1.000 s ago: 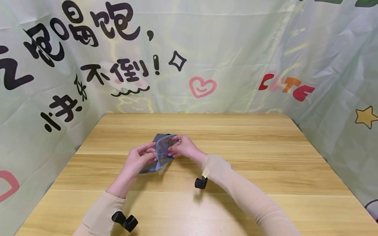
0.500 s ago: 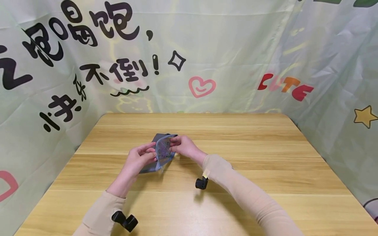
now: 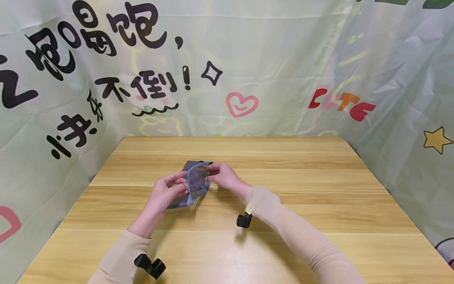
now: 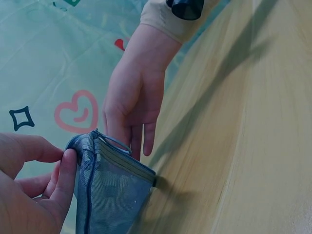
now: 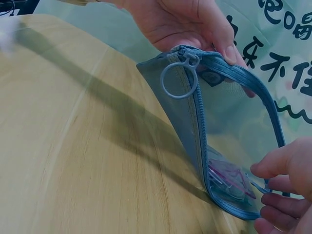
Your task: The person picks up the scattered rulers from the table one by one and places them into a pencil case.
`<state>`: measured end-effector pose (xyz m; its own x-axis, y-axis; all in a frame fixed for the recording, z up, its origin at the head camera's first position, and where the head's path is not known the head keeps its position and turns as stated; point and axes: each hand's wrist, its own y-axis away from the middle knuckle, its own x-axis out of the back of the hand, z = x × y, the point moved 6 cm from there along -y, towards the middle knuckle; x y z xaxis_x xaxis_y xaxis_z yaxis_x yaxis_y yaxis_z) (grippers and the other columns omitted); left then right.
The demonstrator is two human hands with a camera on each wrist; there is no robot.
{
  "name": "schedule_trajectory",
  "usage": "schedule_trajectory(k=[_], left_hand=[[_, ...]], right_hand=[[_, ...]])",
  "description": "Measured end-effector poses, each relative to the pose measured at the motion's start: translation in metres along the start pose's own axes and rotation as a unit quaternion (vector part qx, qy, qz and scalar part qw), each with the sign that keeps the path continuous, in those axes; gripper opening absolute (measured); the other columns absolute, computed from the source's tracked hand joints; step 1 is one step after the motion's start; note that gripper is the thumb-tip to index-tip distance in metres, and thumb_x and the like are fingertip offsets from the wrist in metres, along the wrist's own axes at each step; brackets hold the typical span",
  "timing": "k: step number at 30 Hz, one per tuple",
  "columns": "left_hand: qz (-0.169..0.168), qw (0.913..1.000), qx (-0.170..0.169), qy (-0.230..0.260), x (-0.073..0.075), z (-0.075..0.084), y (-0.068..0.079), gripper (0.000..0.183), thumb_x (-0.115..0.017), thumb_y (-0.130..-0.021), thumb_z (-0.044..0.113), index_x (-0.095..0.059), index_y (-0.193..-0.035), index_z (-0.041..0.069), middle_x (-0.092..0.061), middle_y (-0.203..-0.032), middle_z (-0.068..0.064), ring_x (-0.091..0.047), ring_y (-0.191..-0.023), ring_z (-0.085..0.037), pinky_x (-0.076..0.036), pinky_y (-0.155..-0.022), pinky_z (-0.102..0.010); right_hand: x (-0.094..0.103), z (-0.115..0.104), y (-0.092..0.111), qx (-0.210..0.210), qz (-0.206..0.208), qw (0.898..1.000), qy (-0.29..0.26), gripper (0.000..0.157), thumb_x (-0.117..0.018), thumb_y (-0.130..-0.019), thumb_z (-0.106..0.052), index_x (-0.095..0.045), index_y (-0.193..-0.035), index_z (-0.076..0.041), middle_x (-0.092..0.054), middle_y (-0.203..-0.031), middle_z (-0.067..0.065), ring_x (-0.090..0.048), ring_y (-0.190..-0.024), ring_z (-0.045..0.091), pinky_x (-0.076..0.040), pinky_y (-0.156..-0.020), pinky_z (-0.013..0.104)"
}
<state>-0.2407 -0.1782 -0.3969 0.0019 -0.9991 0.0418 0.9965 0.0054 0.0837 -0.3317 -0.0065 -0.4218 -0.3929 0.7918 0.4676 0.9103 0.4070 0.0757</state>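
Note:
A blue-grey mesh zipper pouch (image 3: 179,201) stands tilted on the table, its mouth spread toward the right. My left hand (image 3: 166,191) pinches the pouch's zippered rim between thumb and fingers. In the right wrist view, the zip pull ring (image 5: 179,80) hangs near that grip. A clear plastic packet (image 5: 229,178) with purple-pink parts lies low inside the pouch. My right hand (image 3: 225,176) is at the pouch's mouth, fingers loosely bent, with a gap between thumb and index finger (image 5: 282,183). A small light-blue piece shows beside these fingertips; what it belongs to is unclear.
The wooden table (image 3: 283,169) extends around the pouch. A printed cloth (image 3: 276,51) hangs behind the table and along both sides. Black wrist cameras (image 3: 150,266) sit on the sleeves near the table surface.
My right hand has drawn back slightly to the right, from inside the pouch's mouth to its rim. The left hand and pouch have stayed almost still.

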Motion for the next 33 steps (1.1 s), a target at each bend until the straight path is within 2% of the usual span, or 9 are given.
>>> schedule_trajectory(k=[10,17,27,33], left_hand=[[0.007,0.9996,0.025,-0.011,-0.004,0.003,0.0,0.051,-0.058,-0.092,-0.004,-0.047,-0.141,-0.007,-0.059,-0.091,0.005,-0.062,-0.076,-0.001,-0.059,-0.076,-0.015],[0.006,0.9996,0.023,-0.012,-0.007,0.0,-0.003,0.05,-0.058,-0.092,-0.004,-0.049,-0.14,-0.007,-0.059,-0.09,0.005,-0.063,-0.078,-0.002,-0.06,-0.077,-0.015],[0.003,0.9996,0.021,-0.019,-0.014,0.002,-0.007,0.048,-0.059,-0.091,-0.003,-0.052,-0.138,-0.005,-0.06,-0.09,0.003,-0.063,-0.077,-0.003,-0.06,-0.076,-0.016],[-0.002,0.9998,0.011,-0.019,-0.022,0.003,-0.01,0.05,-0.06,-0.089,-0.004,-0.051,-0.138,-0.007,-0.06,-0.089,0.003,-0.063,-0.075,-0.003,-0.06,-0.075,-0.016]], right_hand=[[0.007,0.003,0.004,-0.007,0.007,1.0,-0.021,0.046,-0.073,-0.087,-0.01,-0.062,-0.131,-0.003,-0.065,-0.129,0.017,-0.063,-0.116,0.031,-0.057,-0.096,0.037],[0.018,0.006,0.01,-0.004,0.013,1.0,-0.019,0.047,-0.07,-0.087,-0.01,-0.06,-0.132,-0.001,-0.063,-0.133,0.017,-0.059,-0.121,0.032,-0.053,-0.103,0.041],[0.033,0.007,0.018,-0.008,0.016,1.0,-0.008,0.048,-0.07,-0.089,-0.015,-0.059,-0.133,-0.002,-0.061,-0.134,0.017,-0.058,-0.121,0.03,-0.052,-0.104,0.04],[0.042,0.004,0.026,-0.003,0.01,1.0,-0.009,0.047,-0.066,-0.092,-0.018,-0.057,-0.136,-0.003,-0.06,-0.136,0.017,-0.059,-0.121,0.029,-0.053,-0.105,0.04]])
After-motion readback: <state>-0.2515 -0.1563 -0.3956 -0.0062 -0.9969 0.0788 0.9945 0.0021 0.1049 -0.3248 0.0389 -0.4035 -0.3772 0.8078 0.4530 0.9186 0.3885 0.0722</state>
